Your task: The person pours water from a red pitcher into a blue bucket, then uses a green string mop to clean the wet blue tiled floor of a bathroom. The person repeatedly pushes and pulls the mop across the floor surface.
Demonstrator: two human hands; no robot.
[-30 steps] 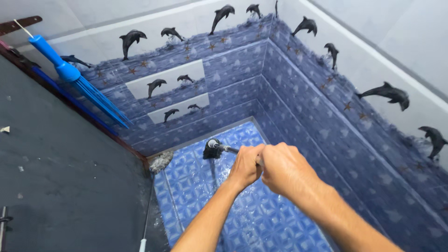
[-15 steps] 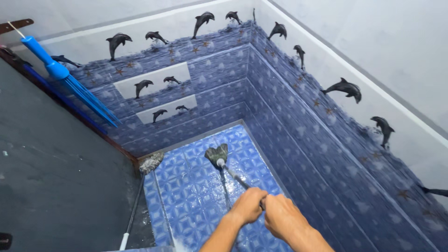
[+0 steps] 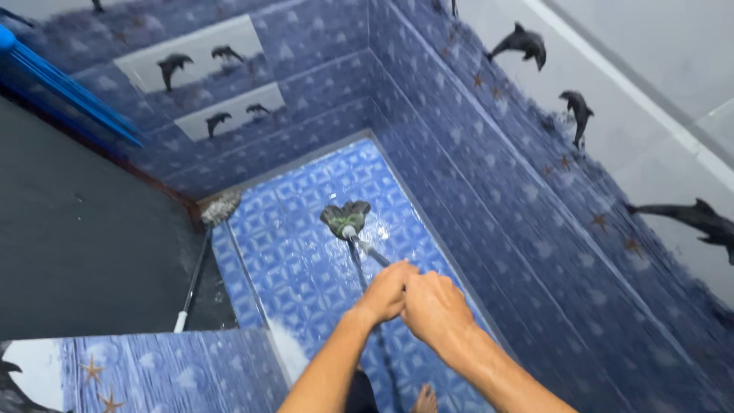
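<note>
Both my hands grip the metal handle [image 3: 370,252] of a mop. My left hand [image 3: 386,292] sits further forward on it and my right hand [image 3: 433,307] is just behind, touching the left. The dark green mop head [image 3: 345,218] rests on the wet blue patterned floor tiles [image 3: 298,260], ahead of my hands. The handle's near end is hidden by my fingers.
A second mop [image 3: 219,208] with a pale head leans in the left corner beside a dark door [image 3: 84,252]. Blue broom bristles [image 3: 61,88] hang at upper left. Blue tiled walls with dolphin figures [image 3: 527,42] close in the right side. My bare foot [image 3: 425,399] shows below.
The view has tilted downward and drawn closer to the floor. The mop head has shifted slightly nearer along the tiles, and my hands stay on the handle.
</note>
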